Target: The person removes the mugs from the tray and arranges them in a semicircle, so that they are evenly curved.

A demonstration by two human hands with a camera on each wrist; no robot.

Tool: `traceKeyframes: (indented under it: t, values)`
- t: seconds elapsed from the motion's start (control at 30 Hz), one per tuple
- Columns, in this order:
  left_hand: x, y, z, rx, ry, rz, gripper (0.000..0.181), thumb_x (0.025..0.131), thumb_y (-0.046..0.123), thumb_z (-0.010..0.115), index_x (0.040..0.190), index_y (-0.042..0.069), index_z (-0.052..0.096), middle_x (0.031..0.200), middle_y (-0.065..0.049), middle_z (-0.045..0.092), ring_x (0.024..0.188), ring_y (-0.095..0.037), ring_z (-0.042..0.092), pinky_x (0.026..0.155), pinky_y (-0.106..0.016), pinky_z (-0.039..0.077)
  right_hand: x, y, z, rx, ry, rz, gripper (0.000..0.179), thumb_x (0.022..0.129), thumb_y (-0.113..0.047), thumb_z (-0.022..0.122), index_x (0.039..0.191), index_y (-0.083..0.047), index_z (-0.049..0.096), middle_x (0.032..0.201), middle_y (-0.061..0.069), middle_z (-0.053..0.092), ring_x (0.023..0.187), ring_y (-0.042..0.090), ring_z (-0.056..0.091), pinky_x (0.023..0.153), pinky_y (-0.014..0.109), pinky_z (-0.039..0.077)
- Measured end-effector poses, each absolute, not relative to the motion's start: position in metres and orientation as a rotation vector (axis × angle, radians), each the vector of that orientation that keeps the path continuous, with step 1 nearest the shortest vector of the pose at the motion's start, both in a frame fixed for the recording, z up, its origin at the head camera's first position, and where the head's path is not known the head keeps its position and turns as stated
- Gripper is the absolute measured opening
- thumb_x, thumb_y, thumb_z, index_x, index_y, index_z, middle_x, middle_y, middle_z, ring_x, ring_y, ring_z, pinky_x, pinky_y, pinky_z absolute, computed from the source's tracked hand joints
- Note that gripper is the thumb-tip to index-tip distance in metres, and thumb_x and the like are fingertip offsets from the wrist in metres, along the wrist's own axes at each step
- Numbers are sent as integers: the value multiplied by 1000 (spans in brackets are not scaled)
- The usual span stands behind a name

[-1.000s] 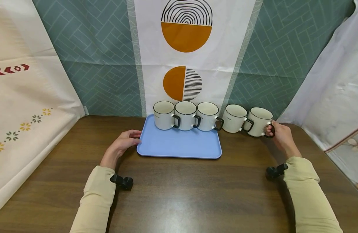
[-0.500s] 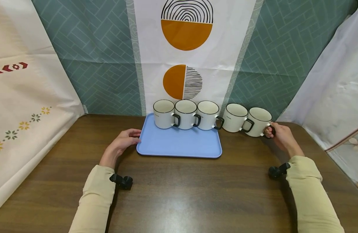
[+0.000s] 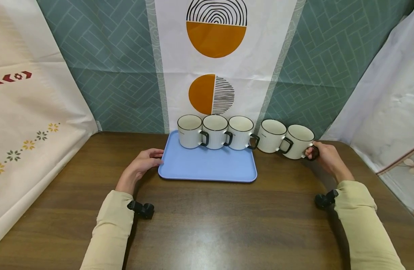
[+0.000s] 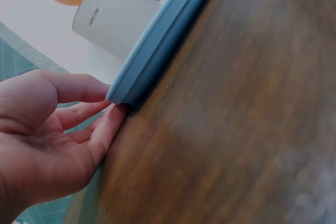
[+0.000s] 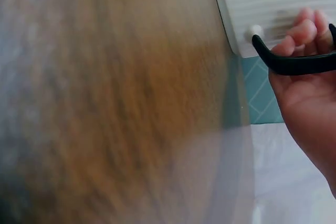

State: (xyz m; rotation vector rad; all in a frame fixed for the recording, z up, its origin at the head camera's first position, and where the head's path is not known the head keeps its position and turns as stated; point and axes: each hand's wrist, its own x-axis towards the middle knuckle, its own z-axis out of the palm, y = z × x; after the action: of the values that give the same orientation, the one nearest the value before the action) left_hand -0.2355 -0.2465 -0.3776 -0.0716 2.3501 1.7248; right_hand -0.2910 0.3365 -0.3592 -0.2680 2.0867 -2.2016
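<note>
Gripping the end mug (image 3: 298, 141), apparently steadying the tray (image 3: 207, 168).
Holds its handle (image 5: 302, 66) in right hand (image 3: 329, 159) near table's (image 3: 227, 213) far right corner; pinches tray's left edge with left hand (image 3: 141, 165). Probably calls for lifting clear of neighbouring mug (image 3: 270, 138).

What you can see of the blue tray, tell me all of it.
The blue tray is a rectangle with rounded corners, a low raised rim and a smooth surface that looks like plastic. It lies flat on the brown, wood-look table, its long sides running left to right. Three white mugs stand upright along its far side, partly hiding it. The left hand touches its left edge.
</note>
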Motion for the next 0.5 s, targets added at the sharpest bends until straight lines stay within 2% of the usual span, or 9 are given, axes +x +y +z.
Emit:
traceKeyframes:
  t: [0.07, 0.2, 0.3, 0.4, 0.5]
  values:
    - [-236, -247, -377, -70, 2350, 1725, 51, 94, -3, 52, 140, -12, 35, 138, -30, 40, 119, -36, 45, 106, -44, 36, -289, 336, -356, -233, 2301, -2056, 44, 105, -15, 35, 76, -1, 65, 69, -2, 61, 64, 9, 56, 61, 20, 47]
    - [-236, -247, -377, -67, 2352, 1728, 51, 93, -3, 53, 140, -12, 35, 138, -30, 40, 119, -35, 45, 105, -44, 37, -286, 339, -348, -134, 2665, -1748, 35, 103, -23, 42, 80, -19, 69, 74, -15, 60, 68, 2, 53, 61, 17, 47]
    - [-236, -248, -377, -62, 2357, 1725, 51, 94, -2, 53, 140, -12, 35, 139, -30, 40, 120, -36, 45, 105, -44, 37, -285, 342, -343, -97, 2694, -1817, 32, 101, -21, 45, 81, -32, 67, 78, -21, 61, 71, -1, 53, 61, 14, 46]
    - [-235, -248, -377, -58, 2354, 1723, 51, 94, -2, 53, 141, -12, 34, 140, -31, 39, 122, -37, 44, 106, -45, 36, -285, 340, -337, -112, 2752, -1897, 31, 101, -18, 43, 86, -30, 67, 81, -24, 62, 75, -3, 55, 65, 13, 46]
    - [-235, -247, -378, -60, 2350, 1726, 52, 94, -2, 52, 141, -12, 34, 140, -31, 39, 123, -37, 43, 106, -45, 35, -284, 332, -330, -75, 2940, -1781, 20, 101, -25, 44, 95, -26, 63, 88, -23, 58, 82, 0, 53, 72, 16, 42]
